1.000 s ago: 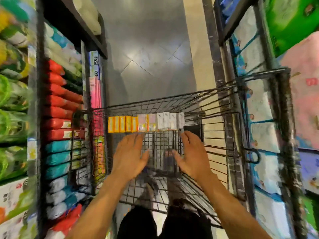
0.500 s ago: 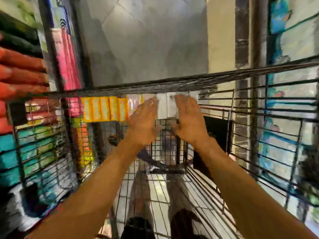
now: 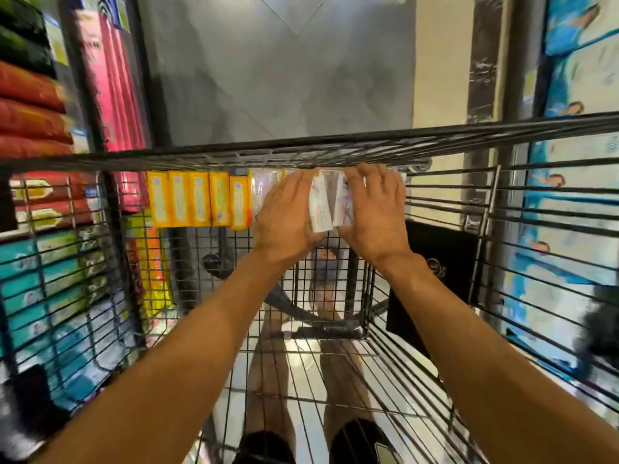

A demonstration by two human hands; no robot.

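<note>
Where the row stands: wire cart [image 3: 335, 152], far wall, twelve o'clock.
orange boxes [image 3: 197, 199]: five, upright, side by side, at nine o'clock of the hands.
left hand [image 3: 284, 216]: fingers curled against the nine o'clock side of the white boxes [image 3: 330, 209].
right hand [image 3: 375, 209]: fingers curled over their top and three o'clock side.
white boxes: upright, clamped between both hands, in the same row.

left grip [image 3: 284, 219] + right grip [image 3: 375, 212]: clasp white packs [image 3: 323, 204] | yellow packs [image 3: 197, 202] just left | in wire cart [image 3: 234, 156]

Grey tiled floor [image 3: 274, 68], packed store shelves [image 3: 30, 105] at left, cream wall [image 3: 438, 61] beyond
</note>
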